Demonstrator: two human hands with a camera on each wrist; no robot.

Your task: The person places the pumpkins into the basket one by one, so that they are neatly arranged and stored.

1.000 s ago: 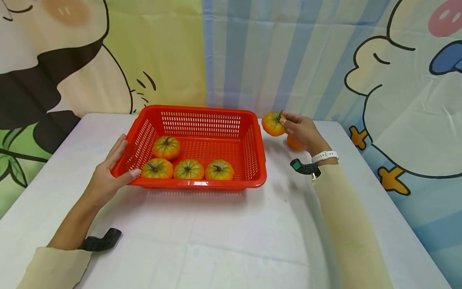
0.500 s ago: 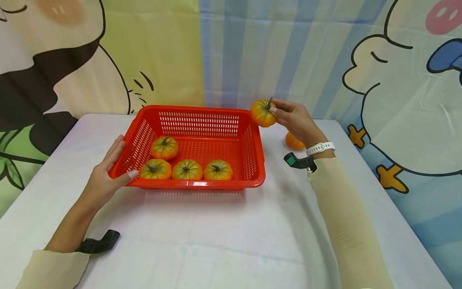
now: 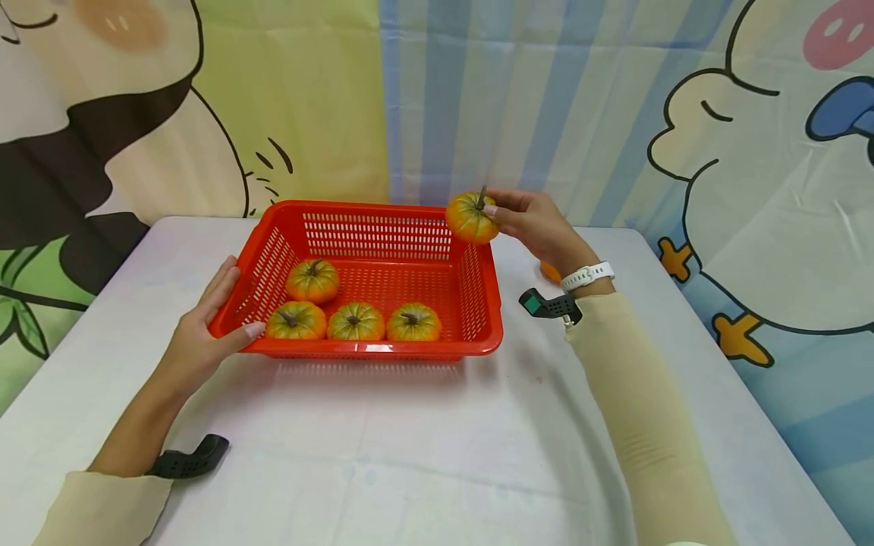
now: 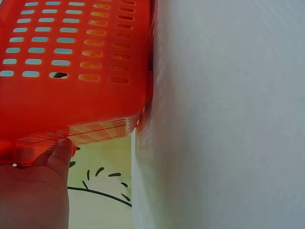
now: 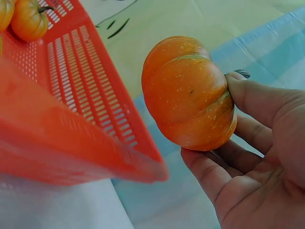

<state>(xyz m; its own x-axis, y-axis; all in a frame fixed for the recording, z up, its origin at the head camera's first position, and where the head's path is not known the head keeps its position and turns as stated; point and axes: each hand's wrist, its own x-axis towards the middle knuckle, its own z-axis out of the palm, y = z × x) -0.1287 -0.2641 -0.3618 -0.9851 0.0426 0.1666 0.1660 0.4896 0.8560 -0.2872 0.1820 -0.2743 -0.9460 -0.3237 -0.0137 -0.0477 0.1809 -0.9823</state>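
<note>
A red plastic basket [image 3: 372,348] with slotted walls stands on the table. My left hand [image 3: 198,337] grips its near left corner, thumb over the rim and fingers along the outer side; the left wrist view shows that hand [image 4: 40,186] against the basket wall [image 4: 71,102]. My right hand [image 3: 539,227] pinches a small orange pumpkin [image 3: 470,218] above the basket's far right corner. In the right wrist view the thumb presses by the stem of this pumpkin [image 5: 183,95], with fingers underneath. Several similar pumpkins [image 3: 355,322] lie inside, along the near wall and at the left.
Another orange pumpkin [image 3: 550,271] on the table is mostly hidden behind the right wrist. The white-covered table [image 3: 382,455] extends in front of the basket. A printed cartoon curtain [image 3: 471,98] hangs behind the table.
My right hand has carried the pumpkin leftward from beside the basket, raising it over the far right corner of the rim. The left hand and the basket stay in place.
</note>
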